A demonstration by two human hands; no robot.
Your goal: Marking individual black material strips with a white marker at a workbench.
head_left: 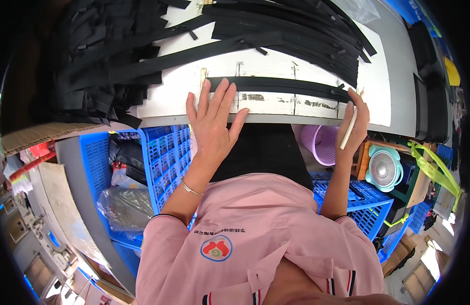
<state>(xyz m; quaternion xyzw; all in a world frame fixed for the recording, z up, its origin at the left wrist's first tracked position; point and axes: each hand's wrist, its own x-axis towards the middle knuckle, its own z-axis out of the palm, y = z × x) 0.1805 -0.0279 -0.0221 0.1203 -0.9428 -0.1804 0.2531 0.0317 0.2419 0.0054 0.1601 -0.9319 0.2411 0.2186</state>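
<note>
My left hand (213,122) lies flat with fingers spread on the left end of a long black zipper strip (280,86) stretched across the white table (275,109). My right hand (356,127) rests at the strip's right end near its slider and is closed around a thin white stick (348,131). Both hands sit at the table's near edge.
A heap of black zipper strips (103,56) covers the table's left and back. Below the table stand blue plastic crates (164,152), a purple basket (321,142) and a small teal fan (383,169). Cardboard (37,136) lies at the left.
</note>
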